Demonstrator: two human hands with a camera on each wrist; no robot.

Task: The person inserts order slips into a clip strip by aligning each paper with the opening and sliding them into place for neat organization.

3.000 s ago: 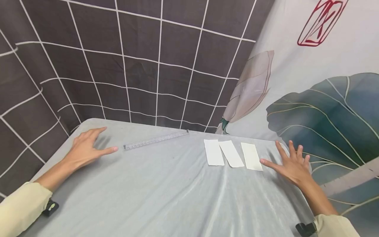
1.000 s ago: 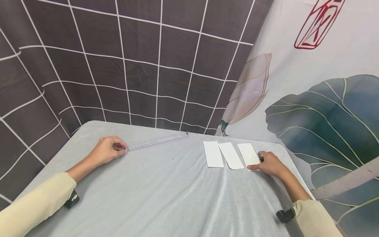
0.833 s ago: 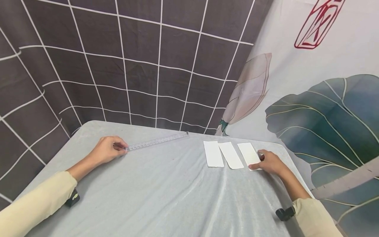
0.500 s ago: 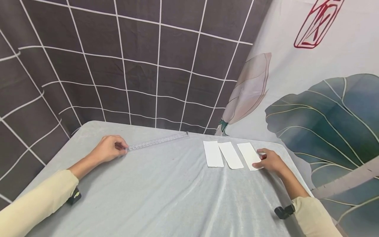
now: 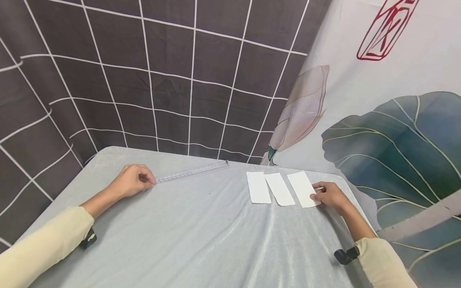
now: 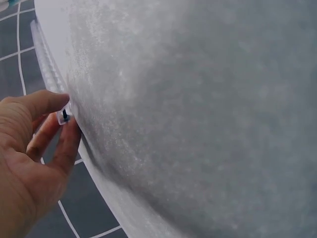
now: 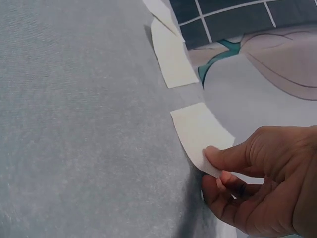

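My left hand pinches the near-left end of a long, clear plastic tube between thumb and fingers. A row of small round shapes runs along the tube, and its far end is dark. In the left wrist view the tube's end pokes out between thumb and fingers. Over at the right, my right hand pinches the lower right corner of a white paper slip. That slip bends slightly upward at the held corner in the right wrist view, thumb on top and fingers beneath.
Two more white paper slips, a left one and a middle one, lie almost touching beside the held slip. A grey cloth with creases covers the table. Dark checked fabric hangs behind, and a lotus-printed curtain at right.
Both hands came inward from spread-open poses. My left hand took hold of the tube's end; the right reached its slip, turned it a little, then slid its thumb to the corner and pinched it.
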